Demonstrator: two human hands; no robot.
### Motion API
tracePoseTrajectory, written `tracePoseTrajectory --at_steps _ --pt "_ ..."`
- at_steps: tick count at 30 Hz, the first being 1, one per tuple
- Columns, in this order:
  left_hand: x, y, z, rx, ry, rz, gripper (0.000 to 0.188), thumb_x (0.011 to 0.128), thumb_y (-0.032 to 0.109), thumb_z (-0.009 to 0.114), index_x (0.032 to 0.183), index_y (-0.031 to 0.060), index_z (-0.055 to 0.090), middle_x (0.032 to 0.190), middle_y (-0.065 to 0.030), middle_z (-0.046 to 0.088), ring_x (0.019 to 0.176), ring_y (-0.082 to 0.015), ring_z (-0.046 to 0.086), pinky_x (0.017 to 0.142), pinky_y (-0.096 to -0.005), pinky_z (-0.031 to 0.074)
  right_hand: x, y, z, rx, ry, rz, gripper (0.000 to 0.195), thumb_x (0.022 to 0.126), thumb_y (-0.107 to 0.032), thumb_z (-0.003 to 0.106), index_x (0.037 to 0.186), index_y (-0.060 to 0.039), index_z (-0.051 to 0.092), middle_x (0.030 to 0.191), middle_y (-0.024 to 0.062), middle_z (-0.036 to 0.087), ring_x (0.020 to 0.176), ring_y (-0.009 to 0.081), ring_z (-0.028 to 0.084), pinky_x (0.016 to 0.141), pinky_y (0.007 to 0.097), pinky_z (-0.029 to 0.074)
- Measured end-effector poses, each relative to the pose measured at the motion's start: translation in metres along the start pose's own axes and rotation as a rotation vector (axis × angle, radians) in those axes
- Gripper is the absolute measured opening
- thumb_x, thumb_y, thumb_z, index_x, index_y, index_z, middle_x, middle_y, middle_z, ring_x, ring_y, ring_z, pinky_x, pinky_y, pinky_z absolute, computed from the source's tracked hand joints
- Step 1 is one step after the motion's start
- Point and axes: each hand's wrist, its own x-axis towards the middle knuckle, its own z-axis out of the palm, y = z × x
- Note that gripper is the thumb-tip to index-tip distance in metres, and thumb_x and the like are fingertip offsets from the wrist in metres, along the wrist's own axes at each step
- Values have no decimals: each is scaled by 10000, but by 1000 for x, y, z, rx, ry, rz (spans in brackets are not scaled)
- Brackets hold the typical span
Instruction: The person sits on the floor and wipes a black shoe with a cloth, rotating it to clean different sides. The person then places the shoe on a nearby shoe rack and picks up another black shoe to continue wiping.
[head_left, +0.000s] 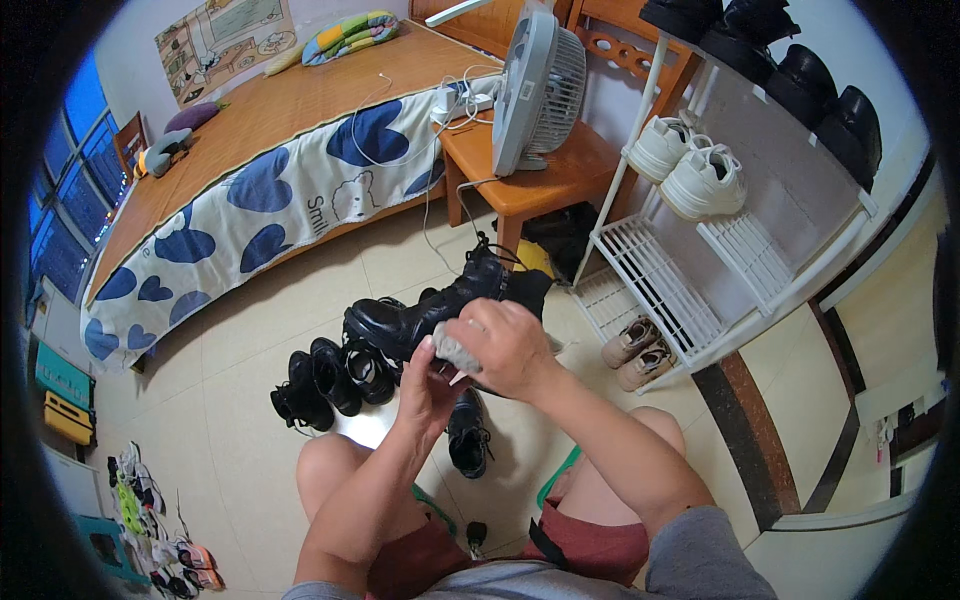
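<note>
My right hand (510, 349) is closed around a crumpled grey cloth (455, 349), in front of a tall black leather lace-up boot (409, 319). Below the boot's sole side, my left hand (427, 390) is raised with its thumb up against the cloth; its fingers are partly hidden, and I cannot tell what it grips. The boot lies with its toe to the left and its laced shaft toward the chair. Several black shoes (334, 375) stand in a row on the floor left of my hands. One more black shoe (469, 435) stands on the floor between my knees.
A wooden chair (555, 165) bearing a grey fan (536, 90) is ahead. At right stands a white shoe rack (660, 285) with white sneakers (697, 169), black shoes above and brown shoes (637, 349) low down. A bed (300, 105) is ahead left; more shoes (165, 525) lie at lower left.
</note>
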Motion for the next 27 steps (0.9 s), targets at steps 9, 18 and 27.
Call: tracePoseTrajectory --at_steps 9,18,27 --pt "-3 5 6 150 -25 39 548 881 392 679 1363 166 552 1340 -38 631 1264 -235 577 1081 -597 387 8 42 -23 64 111 410 365 745 -133 801 1073 -83 648 1027 118 635 933 351 658 812 427 547" --pt "11 8 -8 58 27 18 569 836 332 750 1327 155 524 1234 -54 613 1125 -261 619 945 -556 511 3 3 -24 156 -107 34 444 638 -121 831 1052 -106 670 973 88 642 903 292 652 804 391 524" --pt "-5 18 9 156 -6 36 518 857 401 705 1309 180 580 1245 -10 681 1136 -207 645 1049 -497 452 0 52 -39 -57 -68 214 398 671 -142 844 1029 -127 670 985 64 613 961 291 635 829 418 509"
